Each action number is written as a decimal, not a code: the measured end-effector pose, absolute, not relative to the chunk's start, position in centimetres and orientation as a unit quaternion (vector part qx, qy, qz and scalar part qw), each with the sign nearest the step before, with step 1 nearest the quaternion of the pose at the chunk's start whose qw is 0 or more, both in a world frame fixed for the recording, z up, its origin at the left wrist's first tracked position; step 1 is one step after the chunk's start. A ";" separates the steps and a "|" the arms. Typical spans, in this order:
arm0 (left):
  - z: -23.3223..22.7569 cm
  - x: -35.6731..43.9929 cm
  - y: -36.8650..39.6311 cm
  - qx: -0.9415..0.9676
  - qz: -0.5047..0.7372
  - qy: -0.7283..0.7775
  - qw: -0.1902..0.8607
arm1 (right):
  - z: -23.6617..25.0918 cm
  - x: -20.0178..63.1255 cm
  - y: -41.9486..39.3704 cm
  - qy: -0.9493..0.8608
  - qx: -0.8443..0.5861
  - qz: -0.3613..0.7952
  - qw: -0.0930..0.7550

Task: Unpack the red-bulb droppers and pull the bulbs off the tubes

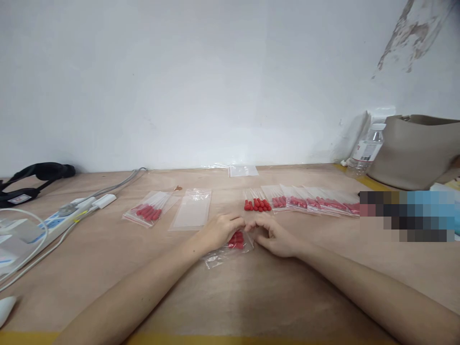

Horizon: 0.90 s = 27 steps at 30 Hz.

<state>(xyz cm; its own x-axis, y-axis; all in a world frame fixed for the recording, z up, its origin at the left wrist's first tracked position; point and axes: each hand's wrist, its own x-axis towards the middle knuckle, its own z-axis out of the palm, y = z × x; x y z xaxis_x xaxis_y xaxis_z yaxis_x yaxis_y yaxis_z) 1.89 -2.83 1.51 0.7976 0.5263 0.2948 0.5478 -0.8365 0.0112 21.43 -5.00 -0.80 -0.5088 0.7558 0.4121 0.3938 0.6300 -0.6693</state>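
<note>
In the middle of the table, a clear zip bag [215, 259] lies under my hands, with several red bulbs [236, 241] showing inside it. My left hand [223, 230] is closed on the bag, its fingers bent over the top. From the other side my right hand [272, 235] has curled fingers at the bag's right edge, close to my left fingertips; its exact grip is partly hidden. Just beyond my hands sits a loose bunch of droppers [257, 204] with red bulbs and thin clear stems. An overlapping row of filled bags [316, 202] runs to the right of it.
Flat unfilled bags [192, 211] and one filled bag [149, 209] lie to the left. Farther left are a power strip [53, 225] with cables and a black strap [43, 175]. A plastic bottle [370, 148] and a grey-brown bin [413, 153] stand at the back right, against the wall.
</note>
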 end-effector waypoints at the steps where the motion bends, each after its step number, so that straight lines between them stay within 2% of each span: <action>1: 1.4 1.9 -2.8 -0.948 -0.149 -0.279 0.037 | -1.0 21.6 -5.0 -0.855 -0.329 0.184 0.355; 4: 1.0 2.0 -2.8 -0.951 -0.156 -0.265 0.033 | -1.4 21.7 -4.8 -0.891 -0.278 -0.004 0.359; 7: 0.9 2.1 -2.8 -0.951 -0.161 -0.264 0.029 | -1.7 21.6 -4.5 -0.878 -0.243 -0.131 0.391; 10: 0.8 2.0 -2.9 -0.950 -0.172 -0.259 0.033 | -1.7 21.7 -4.4 -0.867 -0.237 -0.194 0.393; 14: 0.7 2.0 -2.9 -0.960 -0.160 -0.223 0.047 | -1.5 21.9 -4.6 -0.885 -0.221 -0.238 0.333; 17: 0.8 2.0 -2.8 -0.966 -0.143 -0.211 0.032 | -1.0 22.0 -4.7 -0.898 -0.209 -0.255 0.291; 21: 1.8 1.6 -2.8 -0.962 -0.150 -0.222 -0.046 | -0.2 22.7 -4.5 -0.923 -0.199 -0.237 0.227; 24: 2.6 1.3 -2.9 -0.953 -0.169 -0.237 -0.079 | 0.4 23.6 -4.4 -0.927 -0.242 -0.159 0.237; 27: 2.6 1.2 -2.9 -0.945 -0.184 -0.256 -0.090 | 0.8 24.1 -4.7 -0.930 -0.262 -0.008 0.259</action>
